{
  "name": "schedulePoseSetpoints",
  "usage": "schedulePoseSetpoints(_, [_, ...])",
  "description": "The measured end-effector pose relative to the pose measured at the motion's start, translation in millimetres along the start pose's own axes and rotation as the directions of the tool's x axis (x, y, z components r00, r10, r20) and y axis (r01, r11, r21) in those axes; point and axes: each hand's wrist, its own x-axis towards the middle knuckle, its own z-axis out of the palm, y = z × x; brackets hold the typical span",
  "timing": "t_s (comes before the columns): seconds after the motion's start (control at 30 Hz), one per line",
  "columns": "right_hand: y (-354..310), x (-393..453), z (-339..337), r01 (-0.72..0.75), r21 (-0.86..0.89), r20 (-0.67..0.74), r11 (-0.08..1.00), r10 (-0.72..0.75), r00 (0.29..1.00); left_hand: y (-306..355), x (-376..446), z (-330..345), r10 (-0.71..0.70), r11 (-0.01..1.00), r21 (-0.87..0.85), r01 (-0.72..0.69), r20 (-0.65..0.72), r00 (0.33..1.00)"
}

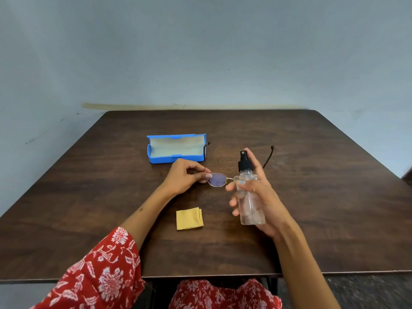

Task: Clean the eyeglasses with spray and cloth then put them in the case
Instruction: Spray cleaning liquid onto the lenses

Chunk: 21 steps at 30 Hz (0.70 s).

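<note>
Left hand [185,175] pinches thin gold-rimmed oval eyeglasses [217,179] at outer edge of 1 lens, temples open, pointing away; likely keeps both lens faces exposed for spray.

Right hand [256,190] wraps clear plastic spray bottle with black pump top [248,190], index finger on pump; bottle hides 2nd lens.

Glasses sit between both hands, above dark wooden table [312,197].

Folded yellow cloth [189,218] lies near, ready for wiping.

Open blue hard case [176,149] behind, awaiting glasses.

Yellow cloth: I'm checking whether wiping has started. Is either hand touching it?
Apart. The head view shows the yellow cloth lying folded on the table, bare wood between it and both the left hand and right hand.
</note>
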Motion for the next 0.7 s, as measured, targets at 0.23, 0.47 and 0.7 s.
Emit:
schedulePoseSetpoints(0.23, [-7.8, 11.6, 4.7, -0.011, -0.006, 0.057, 1.0, 0.011, 0.998, 0.0, -1.9, -0.8, 0.023, 0.984, -0.171, -0.055, -0.181, 0.983])
schedulePoseSetpoints(0.47, [-18.3, 48.2, 15.0, 0.081, -0.335, 0.049, 0.939, -0.069, 0.996, 1.7, 0.8, -8.1, 0.045, 0.953, -0.251, -0.166, -0.428, 0.903])
schedulePoseSetpoints(0.7, [-11.3, 81.2, 17.1, 0.187, -0.36, -0.041, 0.914, -0.216, 0.976, 5.6, 1.4, -9.0, 0.032, 0.941, -0.274, -0.201, -0.516, 0.856])
